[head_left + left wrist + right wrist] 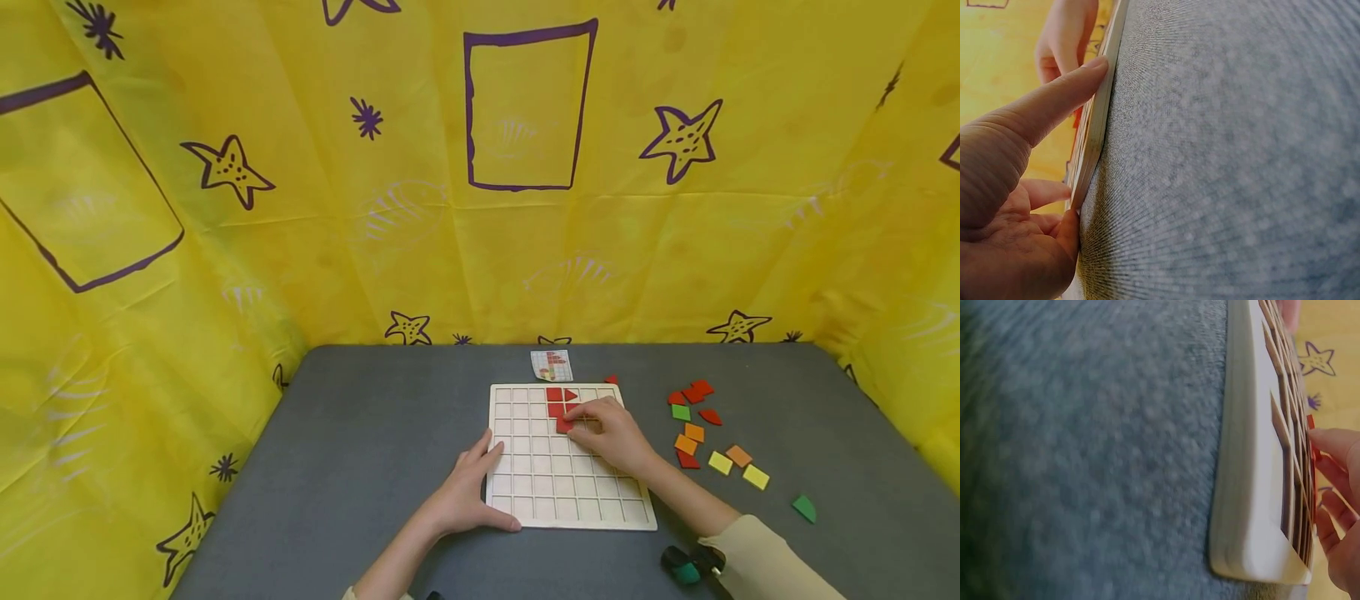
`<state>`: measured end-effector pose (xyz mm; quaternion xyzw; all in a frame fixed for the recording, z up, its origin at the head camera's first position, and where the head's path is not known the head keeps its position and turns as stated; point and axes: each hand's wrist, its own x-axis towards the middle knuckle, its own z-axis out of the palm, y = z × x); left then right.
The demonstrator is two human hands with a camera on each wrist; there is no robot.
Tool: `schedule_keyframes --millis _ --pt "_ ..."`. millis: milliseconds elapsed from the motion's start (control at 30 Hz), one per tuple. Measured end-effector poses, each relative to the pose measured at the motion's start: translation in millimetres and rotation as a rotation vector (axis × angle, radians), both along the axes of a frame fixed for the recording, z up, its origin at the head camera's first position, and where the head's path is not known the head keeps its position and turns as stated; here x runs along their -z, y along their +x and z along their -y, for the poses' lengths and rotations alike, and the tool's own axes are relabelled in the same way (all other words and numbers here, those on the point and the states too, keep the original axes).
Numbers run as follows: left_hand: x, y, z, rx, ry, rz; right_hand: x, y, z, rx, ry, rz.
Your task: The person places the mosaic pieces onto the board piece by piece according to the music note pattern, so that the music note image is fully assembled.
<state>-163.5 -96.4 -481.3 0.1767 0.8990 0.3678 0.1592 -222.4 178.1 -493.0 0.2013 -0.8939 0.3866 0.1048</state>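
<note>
A pale grid board (525,492) lies on the table, with several red tiles (555,394) set in its upper squares, one of them a small triangle (571,396). My left hand (467,493) rests at the board's near left corner. Its thumb (1066,94) lies along the front edge while the fingers touch the left edge. Over the upper middle squares, my right hand (613,435) pinches a red tile (563,426) between thumb and forefinger, low at the grid. The fingers partly cover that tile, so its full shape is hidden.
Behind the board lies a printed pattern card (551,365), with a small red tile (612,379) near it. Loose tiles lie to the right: red (710,417), orange (694,432), yellow (756,477) and green (804,508). A dark object (681,565) sits by the right sleeve.
</note>
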Motion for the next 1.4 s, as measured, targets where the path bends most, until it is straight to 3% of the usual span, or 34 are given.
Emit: schedule_keyframes --millis 467,800,1067,1233,1400 --pt "-0.2 0.6 1 0.006 -0.005 -0.006 6.6 -2.1 6 -0.013 -0.010 -0.061" --pt "0.6 0.4 1 0.003 -0.008 -0.005 0.7 1.6 3 0.014 -0.050 0.038" --pt "-0.1 -0.5 1 0.000 0.002 -0.003 -7.5 7.9 -30 0.166 -0.095 0.178" --pt "-0.7 -0.6 1 0.003 0.002 -0.003 -9.9 14.8 -63 0.270 -0.061 0.177" --pt "-0.2 -0.7 1 0.005 0.007 0.004 -10.8 18.3 -94 0.359 -0.025 0.120"
